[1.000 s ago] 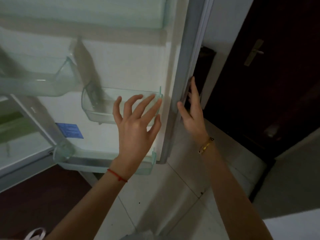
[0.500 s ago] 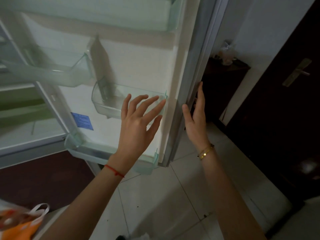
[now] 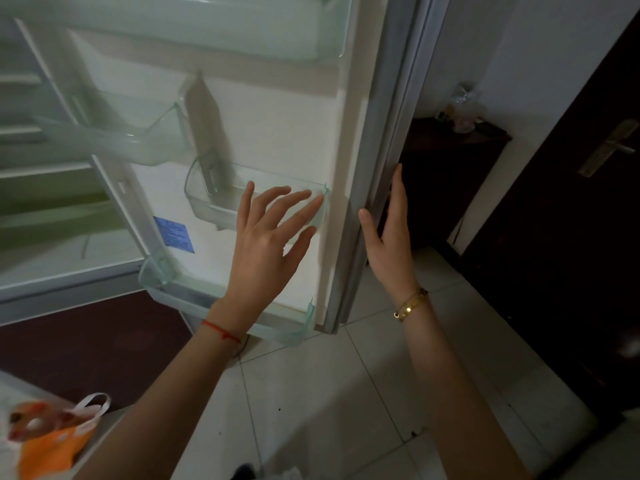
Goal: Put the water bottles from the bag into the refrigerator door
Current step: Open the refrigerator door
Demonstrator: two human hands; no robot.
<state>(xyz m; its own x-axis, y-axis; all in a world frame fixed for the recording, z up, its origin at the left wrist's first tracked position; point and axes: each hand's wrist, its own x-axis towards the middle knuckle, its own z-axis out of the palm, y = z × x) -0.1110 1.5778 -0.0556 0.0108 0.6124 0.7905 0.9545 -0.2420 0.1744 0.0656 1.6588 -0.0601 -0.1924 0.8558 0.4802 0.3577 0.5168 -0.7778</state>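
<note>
The refrigerator door (image 3: pixel 277 133) stands open in front of me, its white inner side facing me. It carries clear green-tinted racks: a small middle rack (image 3: pixel 214 206) and a long bottom rack (image 3: pixel 194 299), both empty. My left hand (image 3: pixel 266 244) hovers with fingers spread before the middle rack, holding nothing. My right hand (image 3: pixel 388 233) is flat against the door's outer edge (image 3: pixel 381 161), fingers straight. An orange and white bag (image 3: pixel 52 434) lies at the lower left, blurred. No bottle shows.
The refrigerator's interior shelves (image 3: pixel 52 202) are at the left. A dark wooden door with a metal handle (image 3: pixel 609 150) stands at the right, and a dark side table (image 3: pixel 457 133) with small items sits behind the door edge. Pale floor tiles (image 3: pixel 346 393) lie below.
The view has shifted so the door sits further right and the bag has come into sight at the lower left. Both hands keep about the same pose at the door.
</note>
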